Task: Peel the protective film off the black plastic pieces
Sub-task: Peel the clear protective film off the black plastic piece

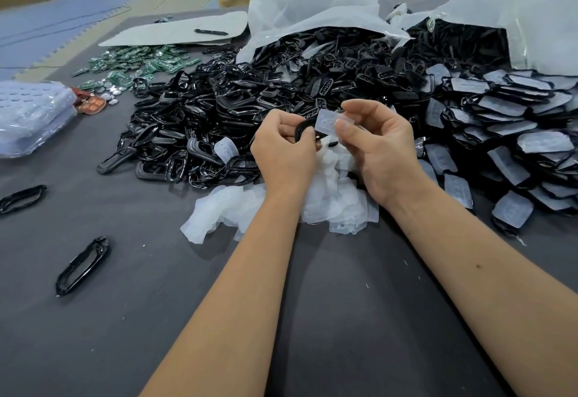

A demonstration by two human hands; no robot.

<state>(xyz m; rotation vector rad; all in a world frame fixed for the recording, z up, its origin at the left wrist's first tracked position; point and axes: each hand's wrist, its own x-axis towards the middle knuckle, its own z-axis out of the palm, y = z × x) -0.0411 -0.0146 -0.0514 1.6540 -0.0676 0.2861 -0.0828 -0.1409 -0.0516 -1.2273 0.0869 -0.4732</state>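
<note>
My left hand (283, 149) grips a small black plastic piece (305, 129) above the grey table. My right hand (380, 146) pinches a translucent white protective film (328, 121) that is partly lifted off that piece. Under both hands lies a heap of peeled films (281, 206). A big pile of bare black plastic pieces (219, 109) spreads behind and to the left. To the right lies a pile of film-covered black pieces (506, 134).
Two loose black frames (83, 267) (22, 198) lie on the grey table (156, 318) at the left. Green circuit boards (137, 63) and a stack of clear trays (31, 115) sit far left. White plastic bags (312, 5) (531, 12) stand behind the piles.
</note>
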